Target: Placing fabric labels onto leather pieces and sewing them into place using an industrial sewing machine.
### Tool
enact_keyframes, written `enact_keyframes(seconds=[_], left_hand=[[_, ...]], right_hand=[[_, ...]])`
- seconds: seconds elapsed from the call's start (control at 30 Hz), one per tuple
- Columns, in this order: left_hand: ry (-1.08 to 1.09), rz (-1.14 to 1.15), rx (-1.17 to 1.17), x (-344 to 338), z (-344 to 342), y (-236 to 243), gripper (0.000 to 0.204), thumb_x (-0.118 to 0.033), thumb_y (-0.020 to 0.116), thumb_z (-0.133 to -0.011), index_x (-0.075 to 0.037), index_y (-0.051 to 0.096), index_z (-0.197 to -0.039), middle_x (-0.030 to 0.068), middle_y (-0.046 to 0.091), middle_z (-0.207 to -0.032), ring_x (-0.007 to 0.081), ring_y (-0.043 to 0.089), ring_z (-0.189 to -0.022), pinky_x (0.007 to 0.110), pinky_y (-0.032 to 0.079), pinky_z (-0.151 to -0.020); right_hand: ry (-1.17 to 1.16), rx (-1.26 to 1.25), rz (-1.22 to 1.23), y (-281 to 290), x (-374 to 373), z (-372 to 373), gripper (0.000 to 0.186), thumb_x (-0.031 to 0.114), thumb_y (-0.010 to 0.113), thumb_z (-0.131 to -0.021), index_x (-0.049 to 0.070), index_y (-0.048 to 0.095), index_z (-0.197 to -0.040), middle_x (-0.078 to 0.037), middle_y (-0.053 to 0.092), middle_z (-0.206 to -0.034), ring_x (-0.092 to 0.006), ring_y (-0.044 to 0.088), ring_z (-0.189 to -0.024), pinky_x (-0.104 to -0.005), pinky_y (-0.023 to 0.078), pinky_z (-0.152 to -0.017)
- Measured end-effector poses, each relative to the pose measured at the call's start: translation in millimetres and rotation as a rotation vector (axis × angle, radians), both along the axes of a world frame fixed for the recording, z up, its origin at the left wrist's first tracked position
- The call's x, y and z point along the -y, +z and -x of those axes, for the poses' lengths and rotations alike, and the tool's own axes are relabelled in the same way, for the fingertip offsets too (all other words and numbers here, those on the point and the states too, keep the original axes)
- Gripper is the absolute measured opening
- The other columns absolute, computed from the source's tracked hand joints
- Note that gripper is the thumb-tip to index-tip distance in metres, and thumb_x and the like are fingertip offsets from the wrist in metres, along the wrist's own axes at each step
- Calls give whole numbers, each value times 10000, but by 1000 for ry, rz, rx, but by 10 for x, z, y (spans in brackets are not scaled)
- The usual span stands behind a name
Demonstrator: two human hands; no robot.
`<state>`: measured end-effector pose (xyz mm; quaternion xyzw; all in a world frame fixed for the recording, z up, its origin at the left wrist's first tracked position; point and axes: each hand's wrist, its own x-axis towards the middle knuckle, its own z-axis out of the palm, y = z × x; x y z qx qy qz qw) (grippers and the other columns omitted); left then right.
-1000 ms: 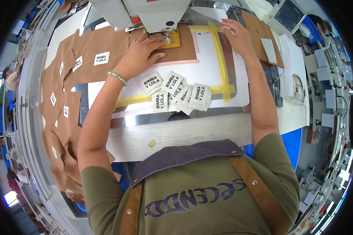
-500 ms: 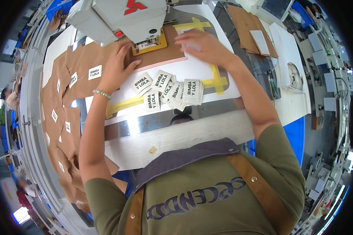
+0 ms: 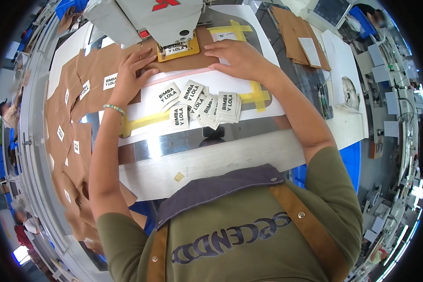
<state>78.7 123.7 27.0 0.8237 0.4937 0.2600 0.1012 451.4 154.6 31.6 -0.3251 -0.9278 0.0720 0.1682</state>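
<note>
A brown fabric piece (image 3: 185, 64) lies flat under the sewing machine head (image 3: 155, 21). A yellow clamp frame (image 3: 195, 50) rests on the fabric around a white printed label (image 3: 176, 49). My left hand (image 3: 132, 75) lies on brown fabric left of the frame, its fingers spread and pointing away from me. My right hand (image 3: 239, 60) rests at the fabric's right end, thumb apart from the fingers, palm down. Nearer to me, several loose white labels (image 3: 228, 104) lie overlapping on a white sheet (image 3: 150, 104). A pink strip (image 3: 174, 75) runs along the fabric's near edge.
Brown pieces bearing labels (image 3: 82, 122) spread over the left side. Yellow tape (image 3: 148, 123) marks the sheet. At the far right are stacked brown pieces (image 3: 286, 40), a screen (image 3: 330, 11) and a white box (image 3: 343, 70). Other people are at the left edge.
My left hand has shifted slightly left, away from the frame, with fingers more spread. My right hand, blurred before, has settled at the fabric's right end, its thumb now showing. The view has shifted slightly.
</note>
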Motion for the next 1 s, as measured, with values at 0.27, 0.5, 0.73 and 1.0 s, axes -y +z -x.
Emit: enact_keyframes(seconds=[0.27,0.5,0.73,1.0], left_hand=[[-37,-194,23,142,-444,-43,220,-129,765,-967,-48,846,-1154,84,776,-1309,329,655,-1222,425,546,-1085],[-66,-169,7,200,-436,-31,203,-133,769,-964,-47,844,-1131,92,784,-1291,318,670,-1226,417,568,-1064],[-220,-207,-204,532,-69,82,234,-25,724,-950,0,795,-1172,88,768,-1363,275,690,-1313,392,573,-1091],[135,-250,-347,566,1188,-137,195,-4,663,-987,-10,805,-1121,105,777,-1337,269,685,-1345,393,575,-1104]], right_hand=[[-91,279,-109,350,360,202,338,377,745,-985,53,755,-1081,-87,720,-1140,-286,677,-1119,-441,562,-925],[69,95,-301,102,359,-7,98,45,721,-840,89,698,-924,-35,671,-988,-224,676,-1029,-364,582,-804],[183,58,-223,214,675,-41,143,35,731,-831,90,727,-963,-28,684,-1002,-238,680,-992,-401,586,-821],[-6,-48,-219,215,571,-473,148,141,749,-966,56,785,-1082,-59,765,-1199,-286,707,-1074,-420,593,-885]])
